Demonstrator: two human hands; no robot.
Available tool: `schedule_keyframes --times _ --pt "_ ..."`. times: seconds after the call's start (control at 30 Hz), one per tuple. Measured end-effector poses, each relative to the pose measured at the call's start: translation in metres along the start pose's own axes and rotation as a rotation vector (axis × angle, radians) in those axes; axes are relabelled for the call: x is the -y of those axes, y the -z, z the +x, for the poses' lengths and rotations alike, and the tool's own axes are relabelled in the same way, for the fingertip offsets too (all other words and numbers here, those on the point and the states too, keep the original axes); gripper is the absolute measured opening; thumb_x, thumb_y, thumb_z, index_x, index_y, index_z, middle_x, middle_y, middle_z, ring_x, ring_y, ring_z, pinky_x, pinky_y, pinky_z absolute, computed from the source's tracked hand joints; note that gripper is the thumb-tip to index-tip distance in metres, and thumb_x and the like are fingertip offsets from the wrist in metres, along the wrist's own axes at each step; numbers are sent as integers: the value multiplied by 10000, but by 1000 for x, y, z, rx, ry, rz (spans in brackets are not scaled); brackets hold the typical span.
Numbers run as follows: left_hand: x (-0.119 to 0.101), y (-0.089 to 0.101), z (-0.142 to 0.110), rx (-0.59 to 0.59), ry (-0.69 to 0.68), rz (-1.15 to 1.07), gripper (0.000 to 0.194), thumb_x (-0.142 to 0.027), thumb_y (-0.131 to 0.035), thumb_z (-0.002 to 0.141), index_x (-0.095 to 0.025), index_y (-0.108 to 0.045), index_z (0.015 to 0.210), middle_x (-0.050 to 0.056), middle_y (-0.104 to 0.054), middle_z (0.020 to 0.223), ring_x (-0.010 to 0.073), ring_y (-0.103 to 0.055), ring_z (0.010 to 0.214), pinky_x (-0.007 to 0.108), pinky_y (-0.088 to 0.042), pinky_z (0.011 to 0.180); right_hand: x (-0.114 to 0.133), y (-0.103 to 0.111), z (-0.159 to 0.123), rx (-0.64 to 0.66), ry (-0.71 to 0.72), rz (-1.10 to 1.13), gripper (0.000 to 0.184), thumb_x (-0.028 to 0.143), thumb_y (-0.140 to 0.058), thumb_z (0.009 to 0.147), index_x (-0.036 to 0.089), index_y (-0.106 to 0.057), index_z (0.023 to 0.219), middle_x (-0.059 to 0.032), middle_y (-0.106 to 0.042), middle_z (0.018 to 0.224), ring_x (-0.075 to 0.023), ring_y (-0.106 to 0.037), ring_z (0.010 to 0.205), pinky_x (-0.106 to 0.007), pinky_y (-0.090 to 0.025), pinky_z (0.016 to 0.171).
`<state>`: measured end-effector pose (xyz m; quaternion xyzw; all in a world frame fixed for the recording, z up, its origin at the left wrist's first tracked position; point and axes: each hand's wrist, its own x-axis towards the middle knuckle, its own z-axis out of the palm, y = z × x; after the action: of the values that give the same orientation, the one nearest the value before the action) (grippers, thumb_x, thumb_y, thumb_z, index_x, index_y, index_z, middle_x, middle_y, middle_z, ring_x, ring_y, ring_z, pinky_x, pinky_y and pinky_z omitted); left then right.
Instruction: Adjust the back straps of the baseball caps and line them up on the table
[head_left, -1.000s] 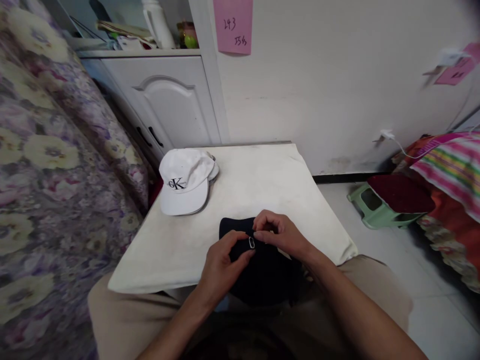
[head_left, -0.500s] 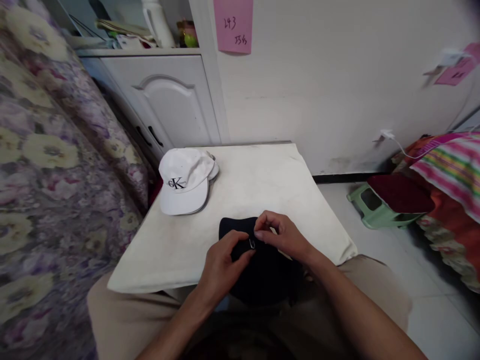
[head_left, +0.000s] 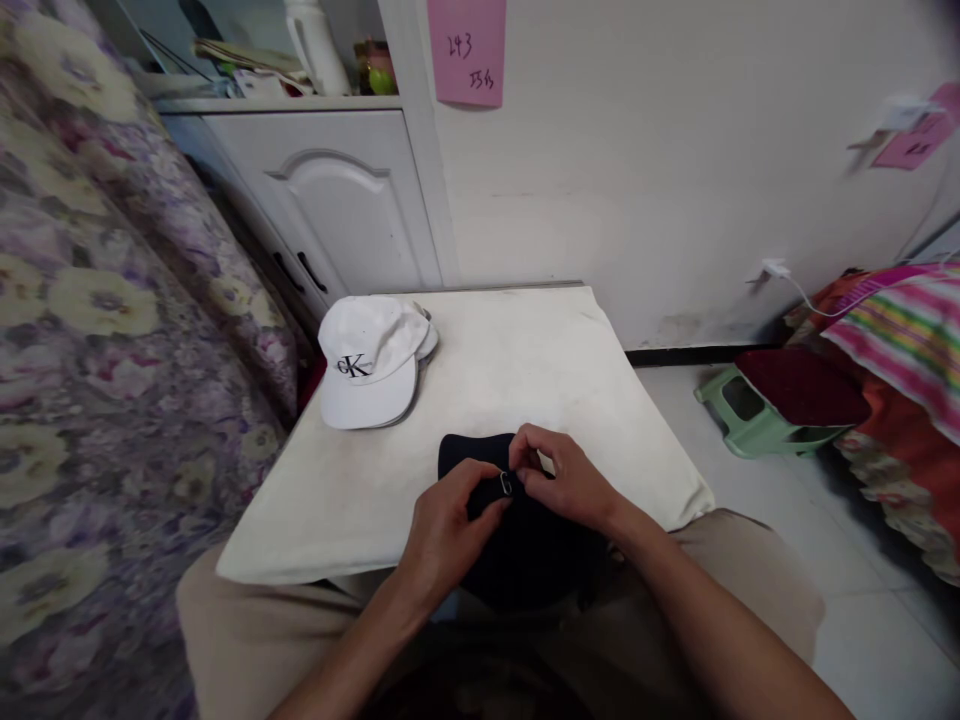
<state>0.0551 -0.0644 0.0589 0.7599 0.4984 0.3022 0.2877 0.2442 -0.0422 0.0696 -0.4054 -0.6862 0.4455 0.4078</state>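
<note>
What looks like a dark cap lies at the near edge of the table, partly over the person's lap, with a small metal buckle on its upper part. The fingers of the left hand bracket the buckle, index finger at its upper end and thumb at its lower. The fingers of the right hand are curled close together just beside it, apparently pinching dark material, though the grip is too hidden to be sure.

The work on the buckle looks under way rather than finished, since both hands are at it. Whether any strap runs through the metal, or how much remains to be adjusted, cannot be told. At the far left of the table, a white cap sits crown up, apart from both hands, with a greyish piece partly behind it.
</note>
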Motion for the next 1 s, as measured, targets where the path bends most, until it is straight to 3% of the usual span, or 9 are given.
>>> schedule_keyframes --times 0.67,1.0 --pt "-1 -4 -1 53 -35 161 185 -197 -604 841 -252 -604 1018 -11 -673 941 192 -637 830 295 -446 707 -4 -1 -2 11 41 -207 230 5 -498 617 217 -500 707 34 -535 671 -135 -478 632 -263 -373 589" --pt "1 -3 0 26 -13 120 189 -201 -613 844 -236 -608 1030 1 -684 958 198 -641 855 308 -458 735 0 0 -3 16 -55 -161 122 100 -611 734 214 -570 748 42 -539 657 -124 -452 602 -260 -346 562"
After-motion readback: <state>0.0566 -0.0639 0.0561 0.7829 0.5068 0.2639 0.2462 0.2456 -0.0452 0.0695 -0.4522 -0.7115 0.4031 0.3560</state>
